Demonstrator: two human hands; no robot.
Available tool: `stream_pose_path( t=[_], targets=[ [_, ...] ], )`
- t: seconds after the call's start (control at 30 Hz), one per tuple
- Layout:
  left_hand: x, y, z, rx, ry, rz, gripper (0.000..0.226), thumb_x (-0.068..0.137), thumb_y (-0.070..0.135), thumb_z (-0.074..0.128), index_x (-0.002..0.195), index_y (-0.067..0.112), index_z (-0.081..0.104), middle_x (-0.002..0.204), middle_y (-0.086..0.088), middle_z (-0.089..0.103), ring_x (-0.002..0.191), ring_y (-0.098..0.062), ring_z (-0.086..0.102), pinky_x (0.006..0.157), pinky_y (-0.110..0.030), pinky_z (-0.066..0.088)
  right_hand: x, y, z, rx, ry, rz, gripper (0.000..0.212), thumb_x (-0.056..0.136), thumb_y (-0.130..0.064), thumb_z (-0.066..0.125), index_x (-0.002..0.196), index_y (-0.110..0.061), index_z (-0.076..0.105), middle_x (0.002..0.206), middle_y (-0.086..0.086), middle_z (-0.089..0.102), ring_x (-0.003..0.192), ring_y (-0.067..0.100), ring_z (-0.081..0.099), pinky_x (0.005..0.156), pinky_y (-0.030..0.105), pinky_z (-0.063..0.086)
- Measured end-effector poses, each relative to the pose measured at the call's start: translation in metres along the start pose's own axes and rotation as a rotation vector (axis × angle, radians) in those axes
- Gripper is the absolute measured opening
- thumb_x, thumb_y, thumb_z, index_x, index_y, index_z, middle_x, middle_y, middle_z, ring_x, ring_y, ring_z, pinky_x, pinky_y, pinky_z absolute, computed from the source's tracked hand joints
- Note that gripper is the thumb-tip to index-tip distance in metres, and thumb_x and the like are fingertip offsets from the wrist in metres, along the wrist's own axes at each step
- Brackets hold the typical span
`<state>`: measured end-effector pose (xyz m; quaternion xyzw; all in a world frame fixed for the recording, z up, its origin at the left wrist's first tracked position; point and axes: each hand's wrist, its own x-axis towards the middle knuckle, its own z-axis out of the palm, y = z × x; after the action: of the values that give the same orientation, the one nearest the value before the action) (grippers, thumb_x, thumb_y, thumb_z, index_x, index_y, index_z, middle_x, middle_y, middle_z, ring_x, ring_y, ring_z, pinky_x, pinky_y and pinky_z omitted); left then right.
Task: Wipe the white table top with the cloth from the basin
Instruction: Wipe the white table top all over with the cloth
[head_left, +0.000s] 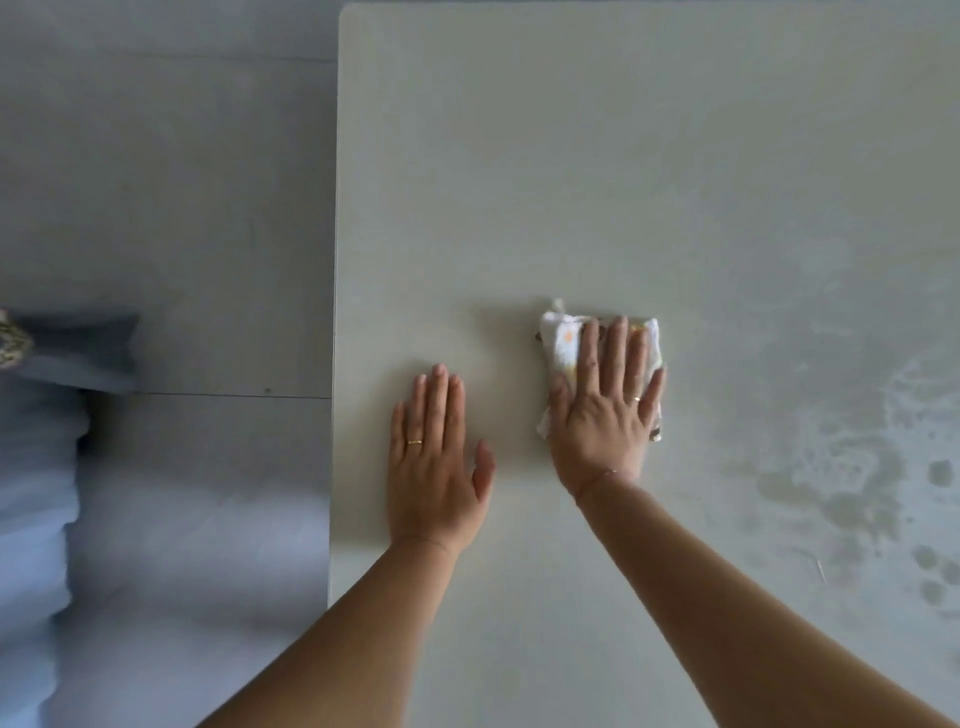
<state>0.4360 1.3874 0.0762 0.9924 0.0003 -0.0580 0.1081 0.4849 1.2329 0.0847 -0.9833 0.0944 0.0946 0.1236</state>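
Right hand (605, 402) spread flat, pressing folded cloth (558, 343) mid table top (571, 156); soft, light, likely damp—palm-press, no pinching. Left hand (436, 457) flat near left edge.

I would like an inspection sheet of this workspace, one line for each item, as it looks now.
Surface: white table top, wet streaks and patches on its right part.
Job's things: folded cloth lies on the table; basin not in view.
Clutter: nothing seen.
Hands: left hand flat on the table; right hand presses flat on the cloth.
Cables: nothing seen.
Surroundings: grey floor and pale blue fabric at the left.
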Motion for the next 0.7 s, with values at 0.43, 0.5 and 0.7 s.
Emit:
stream_pose_path(
  t=[0.43, 0.5, 0.7],
  targets=[
    [-0.001, 0.003, -0.007, -0.125, 0.074, 0.007, 0.06, 0.085, 0.018, 0.031, 0.141, 0.0, 0.039, 0.15, -0.018, 0.033, 0.141, -0.034, 0.028, 0.115, -0.047, 0.023, -0.042, -0.004, 0.01, 0.005, 0.016, -0.028, 0.062, 0.093, -0.048, 0.018, 0.15, -0.023, 0.015, 0.159, 0.004, 0.007, 0.146, 0.023, -0.002, 0.117, 0.045, -0.003],
    [-0.002, 0.002, -0.008, -0.13, 0.092, 0.016, 0.061, 0.083, 0.018, 0.032, 0.14, -0.002, 0.041, 0.148, -0.021, 0.036, 0.139, -0.036, 0.031, 0.115, -0.047, 0.023, -0.07, -0.016, 0.021, -0.041, -0.032, -0.298, 0.059, 0.096, -0.045, 0.026, 0.149, -0.022, 0.019, 0.157, 0.004, 0.012, 0.146, 0.025, 0.005, 0.117, 0.046, 0.004],
    [-0.012, -0.004, -0.012, -0.143, 0.152, 0.068, 0.058, 0.085, 0.016, 0.033, 0.141, 0.002, 0.041, 0.15, -0.017, 0.035, 0.14, -0.035, 0.029, 0.117, -0.046, 0.014, -0.046, 0.051, 0.001, -0.123, -0.048, -0.336, 0.057, 0.095, -0.045, 0.021, 0.149, -0.027, 0.017, 0.158, 0.0, 0.013, 0.146, 0.017, 0.001, 0.118, 0.045, 0.005]
  ],
)
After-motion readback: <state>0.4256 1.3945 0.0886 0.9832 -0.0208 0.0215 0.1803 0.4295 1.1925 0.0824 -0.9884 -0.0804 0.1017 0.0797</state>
